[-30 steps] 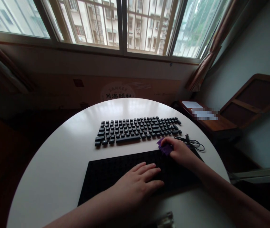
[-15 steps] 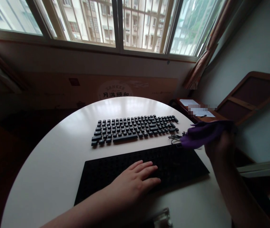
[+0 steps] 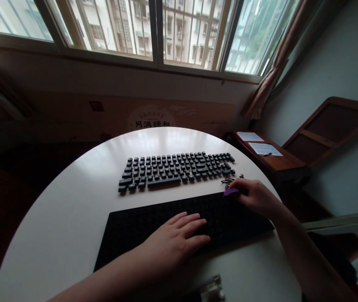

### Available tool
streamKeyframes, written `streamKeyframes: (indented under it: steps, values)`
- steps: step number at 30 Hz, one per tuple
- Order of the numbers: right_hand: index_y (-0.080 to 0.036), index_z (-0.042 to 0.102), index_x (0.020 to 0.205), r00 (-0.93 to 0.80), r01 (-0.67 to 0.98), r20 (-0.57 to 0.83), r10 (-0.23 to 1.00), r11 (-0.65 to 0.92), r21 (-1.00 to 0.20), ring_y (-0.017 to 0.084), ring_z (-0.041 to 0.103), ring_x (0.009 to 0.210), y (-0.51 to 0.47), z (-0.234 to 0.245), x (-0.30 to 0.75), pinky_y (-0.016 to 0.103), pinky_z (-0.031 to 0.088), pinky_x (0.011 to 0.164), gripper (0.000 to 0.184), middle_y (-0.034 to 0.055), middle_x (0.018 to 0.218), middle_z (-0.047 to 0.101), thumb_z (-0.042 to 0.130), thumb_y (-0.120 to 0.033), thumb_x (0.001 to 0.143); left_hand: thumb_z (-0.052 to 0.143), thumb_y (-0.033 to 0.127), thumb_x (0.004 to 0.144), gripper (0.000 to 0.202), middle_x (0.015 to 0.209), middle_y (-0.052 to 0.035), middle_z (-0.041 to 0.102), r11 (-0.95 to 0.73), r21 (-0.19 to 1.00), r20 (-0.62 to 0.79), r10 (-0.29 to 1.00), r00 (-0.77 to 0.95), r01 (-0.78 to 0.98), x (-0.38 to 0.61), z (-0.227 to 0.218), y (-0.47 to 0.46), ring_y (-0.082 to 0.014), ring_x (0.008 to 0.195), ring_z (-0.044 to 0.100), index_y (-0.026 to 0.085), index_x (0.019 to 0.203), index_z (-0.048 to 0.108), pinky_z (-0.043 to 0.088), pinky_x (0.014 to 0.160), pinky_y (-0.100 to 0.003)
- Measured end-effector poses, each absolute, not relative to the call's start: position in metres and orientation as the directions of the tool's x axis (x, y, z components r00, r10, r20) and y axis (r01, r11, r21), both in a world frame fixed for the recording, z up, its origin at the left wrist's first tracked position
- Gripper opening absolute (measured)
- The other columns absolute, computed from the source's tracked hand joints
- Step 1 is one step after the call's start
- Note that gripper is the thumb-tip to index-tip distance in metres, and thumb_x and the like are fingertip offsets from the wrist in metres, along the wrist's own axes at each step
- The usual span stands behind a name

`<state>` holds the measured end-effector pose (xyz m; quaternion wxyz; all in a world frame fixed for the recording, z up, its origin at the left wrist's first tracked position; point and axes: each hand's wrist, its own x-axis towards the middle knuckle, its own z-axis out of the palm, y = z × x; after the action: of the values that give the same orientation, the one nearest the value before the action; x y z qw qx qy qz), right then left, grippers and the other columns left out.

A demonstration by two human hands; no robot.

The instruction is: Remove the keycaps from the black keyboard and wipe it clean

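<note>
A black keyboard base (image 3: 154, 224) with its keys removed lies near me on a round white table (image 3: 72, 218). My left hand (image 3: 175, 241) rests flat on it, fingers stretched out. My right hand (image 3: 254, 195) is at the base's far right corner, fingers closed on a purple cloth (image 3: 230, 191) pressed against it. Behind the base, the dark keycaps (image 3: 175, 170) are laid out in keyboard order.
A black cable (image 3: 227, 180) lies coiled by my right hand. A small clear object (image 3: 212, 289) sits at the table's near edge. To the right stands a low wooden surface (image 3: 267, 157) with papers (image 3: 265, 149). A barred window (image 3: 154, 31) is behind the table.
My right hand lifted the purple cloth up and to the right, then brought it back down bunched onto the base's far right corner. My left hand stayed put.
</note>
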<state>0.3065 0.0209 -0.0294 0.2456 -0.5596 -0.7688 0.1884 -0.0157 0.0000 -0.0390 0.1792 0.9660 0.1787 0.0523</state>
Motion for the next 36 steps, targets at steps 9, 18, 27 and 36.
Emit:
streamKeyframes:
  steps: [9,18,27,36]
  values:
    - [-0.026,0.071,0.116,-0.440,0.781,0.033,0.898,0.400,-0.479,0.020,0.069,0.098,0.014,-0.020,0.310,0.029,0.050,0.089,0.030,0.0018,0.110,0.073,0.057,-0.022,0.089,0.052,0.028,0.100,0.039,0.153,-0.0091,0.046,-0.872,0.369,0.048,0.363,0.931,0.321,-0.015,-0.043,0.000,-0.0318,0.142,0.042,0.026,0.138,0.058,0.031,0.119,-0.053]
    - [-0.022,0.075,0.092,-0.223,0.697,0.624,0.749,0.570,-0.435,0.022,0.058,0.105,0.017,-0.026,0.312,0.035,0.047,0.092,0.008,0.0078,0.108,0.059,0.070,-0.023,0.086,0.057,0.028,0.097,0.040,0.151,-0.0084,0.049,-0.878,0.372,0.101,0.360,0.927,0.300,-0.017,-0.044,0.001,-0.0299,0.140,0.044,0.027,0.137,0.059,0.030,0.120,-0.048]
    - [-0.021,0.069,0.095,-0.085,-0.053,0.308,0.948,0.304,-0.951,0.013,0.058,0.068,0.002,-0.025,0.288,0.022,0.046,0.058,0.015,0.0035,0.085,0.063,0.071,-0.035,0.090,0.062,0.020,0.091,0.044,0.147,-0.0123,0.054,-0.878,0.364,0.135,0.379,0.916,0.310,-0.019,-0.033,-0.004,-0.0332,0.137,0.049,0.023,0.136,0.059,0.040,0.114,-0.053]
    - [-0.018,0.064,0.096,-0.490,-0.469,0.122,0.863,-0.143,-0.872,0.006,0.050,0.065,-0.007,-0.038,0.253,0.014,0.039,0.060,0.014,-0.0005,0.077,0.054,0.071,-0.029,0.091,0.065,0.024,0.090,0.065,0.144,-0.0120,0.054,-0.695,0.649,0.462,0.684,0.565,0.310,-0.025,-0.010,-0.020,-0.0276,0.128,0.055,0.027,0.149,0.039,0.050,0.106,-0.043]
